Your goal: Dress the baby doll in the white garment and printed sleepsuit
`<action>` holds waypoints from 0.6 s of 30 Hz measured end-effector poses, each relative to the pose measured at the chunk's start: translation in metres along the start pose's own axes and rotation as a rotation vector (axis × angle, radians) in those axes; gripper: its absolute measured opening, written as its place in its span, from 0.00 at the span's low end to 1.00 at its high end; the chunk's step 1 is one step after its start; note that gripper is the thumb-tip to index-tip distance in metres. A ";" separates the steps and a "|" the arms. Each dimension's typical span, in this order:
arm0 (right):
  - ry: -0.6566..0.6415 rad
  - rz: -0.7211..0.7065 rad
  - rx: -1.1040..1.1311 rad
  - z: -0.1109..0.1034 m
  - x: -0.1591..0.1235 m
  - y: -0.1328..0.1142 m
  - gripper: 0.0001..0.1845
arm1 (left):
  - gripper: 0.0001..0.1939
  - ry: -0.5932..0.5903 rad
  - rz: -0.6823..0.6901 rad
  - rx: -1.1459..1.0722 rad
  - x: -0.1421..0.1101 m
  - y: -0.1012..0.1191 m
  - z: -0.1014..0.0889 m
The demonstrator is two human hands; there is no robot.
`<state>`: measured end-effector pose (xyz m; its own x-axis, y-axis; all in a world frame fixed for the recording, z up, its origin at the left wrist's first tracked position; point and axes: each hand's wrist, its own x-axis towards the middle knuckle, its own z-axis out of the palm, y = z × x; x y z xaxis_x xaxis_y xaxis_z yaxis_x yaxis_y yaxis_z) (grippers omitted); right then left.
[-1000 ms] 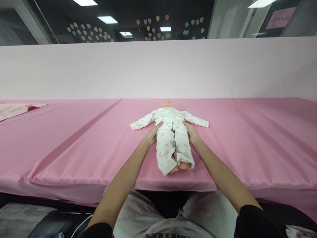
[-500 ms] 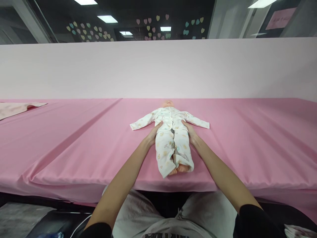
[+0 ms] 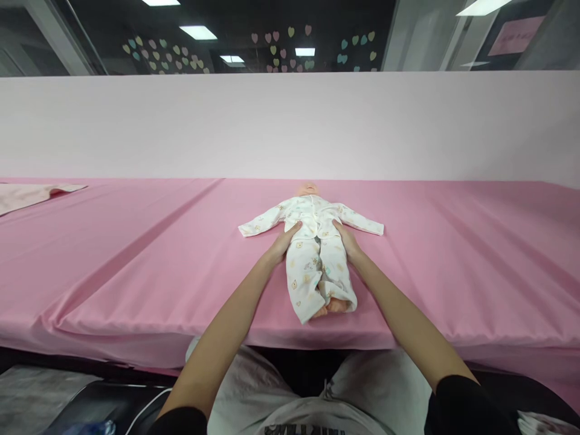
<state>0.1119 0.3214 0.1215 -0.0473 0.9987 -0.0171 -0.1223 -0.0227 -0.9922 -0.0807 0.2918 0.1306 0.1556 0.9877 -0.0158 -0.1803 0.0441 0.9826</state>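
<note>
A baby doll (image 3: 316,254) in white printed pyjamas lies on its back on the pink table cover (image 3: 136,254), head away from me, sleeves spread to both sides. My left hand (image 3: 281,243) grips the doll's waist from the left, thumb on top of the cloth. On the other side of the waist my right hand (image 3: 347,243) holds it the same way. The doll's bare feet (image 3: 333,307) poke out of the trouser legs near the table's front edge.
A pale pink partition wall (image 3: 290,127) runs behind the table. A folded light pink cloth (image 3: 27,194) lies at the far left. Below the table edge are my lap and a dark object (image 3: 104,405) at lower left.
Both hands have shifted slightly inward on the doll's waist; the doll has hardly moved.
</note>
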 end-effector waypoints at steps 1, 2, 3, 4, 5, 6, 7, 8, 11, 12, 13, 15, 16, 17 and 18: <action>0.065 -0.050 -0.147 -0.002 0.000 0.001 0.22 | 0.33 0.068 0.042 0.121 -0.002 0.001 -0.002; 0.130 -0.106 -0.312 -0.005 -0.001 0.002 0.23 | 0.31 0.156 0.082 0.279 -0.004 0.002 -0.005; 0.208 -0.177 -0.478 -0.007 -0.002 0.001 0.22 | 0.29 0.263 0.124 0.464 -0.006 0.004 -0.008; 0.296 -0.263 -0.629 -0.008 -0.003 0.000 0.20 | 0.27 0.383 0.170 0.652 -0.007 0.006 -0.012; 0.391 -0.363 -0.751 -0.009 -0.003 -0.004 0.18 | 0.24 0.505 0.226 0.817 -0.008 0.010 -0.015; 0.472 -0.473 -0.831 -0.008 -0.002 -0.009 0.16 | 0.21 0.612 0.292 0.936 -0.007 0.014 -0.017; 0.522 -0.584 -0.867 -0.004 0.001 -0.016 0.15 | 0.18 0.682 0.371 1.000 -0.004 0.020 -0.018; 0.532 -0.687 -0.865 0.001 0.006 -0.025 0.15 | 0.16 0.703 0.456 1.019 0.001 0.026 -0.017; 0.373 -0.808 -0.720 0.031 0.033 -0.055 0.15 | 0.16 0.540 0.622 0.940 0.036 0.046 -0.003; 0.309 -0.775 -0.658 0.044 0.044 -0.063 0.16 | 0.17 0.492 0.619 0.886 0.052 0.052 0.005; 0.266 -0.694 -0.602 0.057 0.055 -0.069 0.16 | 0.18 0.486 0.564 0.822 0.068 0.056 0.013; 0.269 -0.514 -0.539 0.078 0.074 -0.073 0.14 | 0.18 0.535 0.411 0.780 0.097 0.060 0.027; 0.297 -0.456 -0.523 0.085 0.081 -0.071 0.14 | 0.16 0.549 0.373 0.788 0.108 0.058 0.032; 0.334 -0.410 -0.506 0.089 0.086 -0.066 0.14 | 0.15 0.564 0.342 0.799 0.116 0.055 0.034; 0.373 -0.382 -0.488 0.091 0.090 -0.059 0.15 | 0.14 0.588 0.322 0.812 0.121 0.051 0.035</action>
<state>0.0244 0.4087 0.1902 0.2623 0.8839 0.3872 0.3981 0.2663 -0.8778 -0.0374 0.4084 0.1853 -0.3191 0.8617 0.3946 0.6095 -0.1323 0.7817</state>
